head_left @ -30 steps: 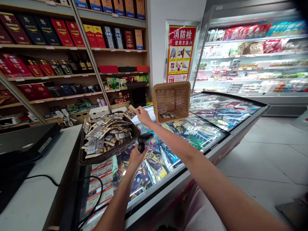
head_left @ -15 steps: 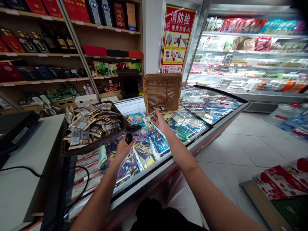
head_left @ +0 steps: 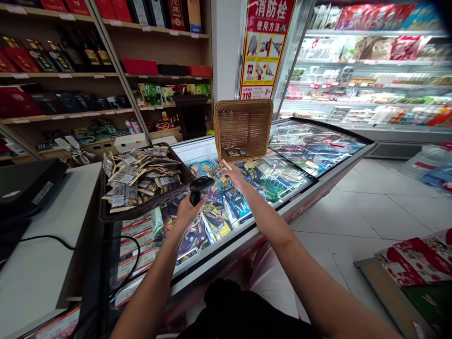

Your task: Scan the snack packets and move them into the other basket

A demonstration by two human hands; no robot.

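Note:
My left hand (head_left: 187, 214) is closed around the handle of a black handheld barcode scanner (head_left: 202, 183), its head pointing right. My right hand (head_left: 234, 178) pinches a small clear packet with a tan edge (head_left: 219, 171) just in front of the scanner head. On the left, a dark woven basket (head_left: 150, 208) is heaped with similar packets (head_left: 141, 175). Behind my right hand, a light-brown wicker basket (head_left: 243, 109) lies tipped with its mouth towards me. A few packets (head_left: 236, 151) rest inside it.
Both baskets sit on a glass-topped chest freezer (head_left: 289, 181) filled with frozen packs. A white counter (head_left: 52, 240) with a black device and cable stands left. Shelves of boxes are behind, a refrigerated display (head_left: 367, 89) back right. Water bottles and a red-white carton (head_left: 416, 259) are on the right.
My right hand has drawn the packet away from the wicker basket's mouth, slightly left towards the scanner. The camera view has shifted a little; my left hand keeps its grip.

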